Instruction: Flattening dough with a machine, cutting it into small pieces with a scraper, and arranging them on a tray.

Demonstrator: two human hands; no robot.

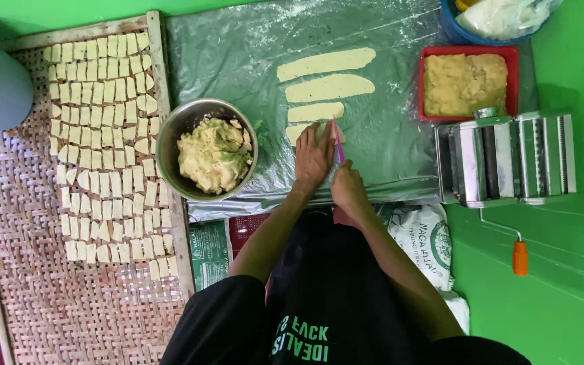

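Note:
My left hand [313, 157] lies flat on the nearest of several pale dough strips [327, 88] spread on a floured plastic sheet [238, 47]. My right hand [347, 186] is closed around a pink-handled knife [337, 140] whose blade points away from me, right beside the left hand's fingers. The nearest strip is mostly hidden under my left hand.
A metal bowl [170, 138] of dough scraps sits left of my hands. A woven bamboo tray [69, 297] at left holds rows of cut dough squares [103, 149]. A red tray [468, 51] of dough, a hand-cranked pasta roller [508, 159], and a blue basin [451, 23] are at right.

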